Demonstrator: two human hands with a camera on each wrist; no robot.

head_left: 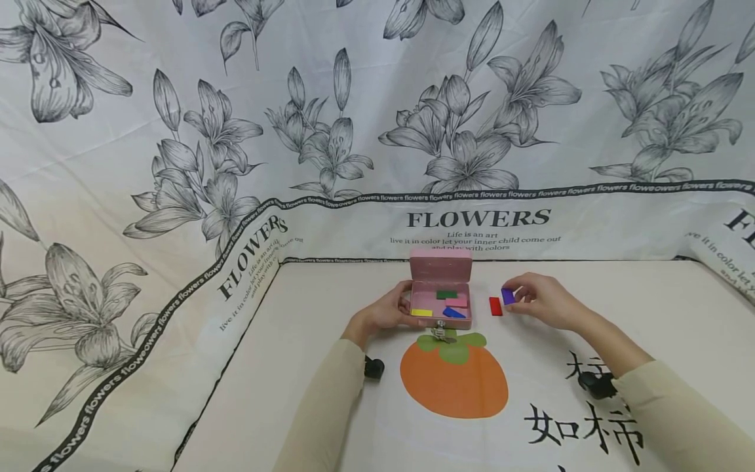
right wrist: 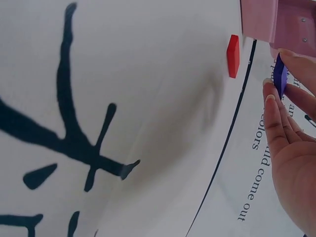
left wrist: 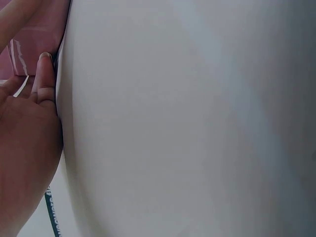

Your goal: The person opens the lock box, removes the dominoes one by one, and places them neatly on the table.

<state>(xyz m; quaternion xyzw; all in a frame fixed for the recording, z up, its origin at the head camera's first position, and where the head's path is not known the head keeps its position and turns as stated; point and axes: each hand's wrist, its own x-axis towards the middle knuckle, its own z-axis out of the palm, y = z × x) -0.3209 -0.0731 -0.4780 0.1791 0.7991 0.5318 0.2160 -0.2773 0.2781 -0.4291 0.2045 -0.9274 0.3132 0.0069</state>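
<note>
A small pink metal box [head_left: 470, 313] stands on the table with its lid [head_left: 441, 269] raised. Inside lie a green block [head_left: 446, 295], a pink block [head_left: 456, 303], a yellow block [head_left: 421, 313] and a blue block [head_left: 453, 313]. My left hand [head_left: 386, 309] grips the box at its left side; the left wrist view shows fingertips against the pink wall [left wrist: 44, 37]. To the right of the box, my right hand [head_left: 545, 301] pinches a flat purple block [right wrist: 280, 76] between thumb and fingers. A red block [head_left: 495, 306] lies on the table between the box and this hand.
A metal clasp [head_left: 439, 331] hangs at the box's front. The tablecloth [head_left: 330, 288] bears an orange persimmon print [head_left: 454, 383] and black characters [head_left: 584, 429]. Behind the table hangs a flower-patterned curtain [head_left: 354, 223], close to the raised lid.
</note>
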